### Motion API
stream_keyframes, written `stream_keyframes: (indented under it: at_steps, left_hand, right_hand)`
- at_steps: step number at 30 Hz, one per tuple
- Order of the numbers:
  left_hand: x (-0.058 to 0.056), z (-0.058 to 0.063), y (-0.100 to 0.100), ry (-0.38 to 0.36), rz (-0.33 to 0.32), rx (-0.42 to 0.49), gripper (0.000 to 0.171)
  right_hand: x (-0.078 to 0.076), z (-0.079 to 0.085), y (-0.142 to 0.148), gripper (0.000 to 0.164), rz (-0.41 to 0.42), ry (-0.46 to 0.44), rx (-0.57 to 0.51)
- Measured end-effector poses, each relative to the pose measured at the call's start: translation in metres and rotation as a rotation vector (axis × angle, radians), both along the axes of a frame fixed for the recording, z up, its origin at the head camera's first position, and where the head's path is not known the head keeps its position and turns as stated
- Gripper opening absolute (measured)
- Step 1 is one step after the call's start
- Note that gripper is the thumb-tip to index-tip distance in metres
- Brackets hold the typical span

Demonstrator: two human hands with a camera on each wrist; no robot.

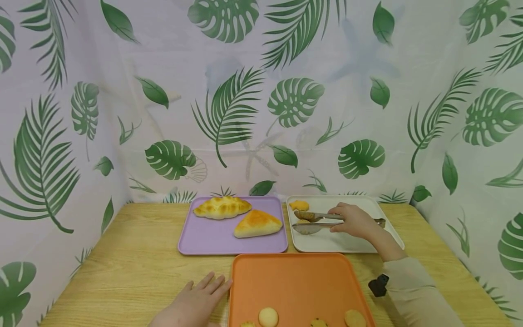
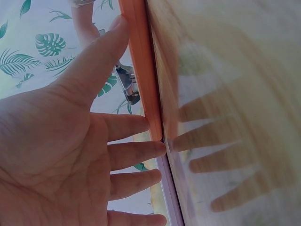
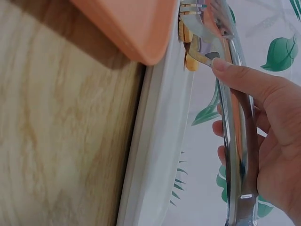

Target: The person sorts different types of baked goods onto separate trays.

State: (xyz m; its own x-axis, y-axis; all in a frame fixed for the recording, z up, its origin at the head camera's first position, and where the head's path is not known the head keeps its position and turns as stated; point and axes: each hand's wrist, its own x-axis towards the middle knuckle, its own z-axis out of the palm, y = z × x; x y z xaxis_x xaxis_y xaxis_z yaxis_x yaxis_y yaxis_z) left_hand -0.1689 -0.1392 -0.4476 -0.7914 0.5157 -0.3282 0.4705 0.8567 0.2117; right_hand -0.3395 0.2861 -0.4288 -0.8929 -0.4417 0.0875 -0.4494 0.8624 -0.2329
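My right hand (image 1: pixel 353 221) grips metal tongs (image 1: pixel 327 225) over the white tray (image 1: pixel 339 244) at the back right. The tongs' spread ends lie around a small cookie (image 1: pixel 303 221), partly hidden by them; I cannot tell whether they touch it. Just behind is a fish-shaped cookie (image 1: pixel 299 205). In the right wrist view, thumb and fingers wrap the tongs (image 3: pixel 247 202). My left hand (image 1: pixel 196 302), fingers straight, rests by the left edge of the orange tray (image 1: pixel 294 281). The left wrist view shows its fingertips at that tray's rim (image 2: pixel 141 61).
A purple tray (image 1: pixel 204 243) at the back left bears a braided bread (image 1: pixel 222 208) and a triangular bread (image 1: pixel 258 225). Several cookies, one of them pale and round (image 1: pixel 268 317), lie at the orange tray's near end. Leaf-printed cloth (image 1: pixel 245 113) encloses the wooden table (image 1: pixel 135 254).
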Motion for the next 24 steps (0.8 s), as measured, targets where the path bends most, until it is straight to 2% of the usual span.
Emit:
stream_keyframes:
  at_steps: [6, 11, 15, 24]
  left_hand:
    - [0.002, 0.002, 0.0, 0.005, 0.0, 0.013, 0.085]
    - [0.002, 0.005, 0.0, 0.009, 0.001, 0.021, 0.085]
    - [0.002, 0.006, -0.001, 0.01, 0.002, 0.017, 0.086]
    - [0.002, 0.003, -0.002, 0.02, -0.02, 0.002, 0.087]
  right_hand:
    - [0.005, 0.003, 0.004, 0.046, 0.017, 0.034, -0.011]
    - [0.018, 0.01, 0.01, 0.047, 0.035, 0.075, -0.015]
    - [0.036, 0.017, 0.016, 0.05, 0.033, 0.099, -0.013]
    - [0.088, 0.028, 0.029, 0.047, 0.027, 0.156, 0.0]
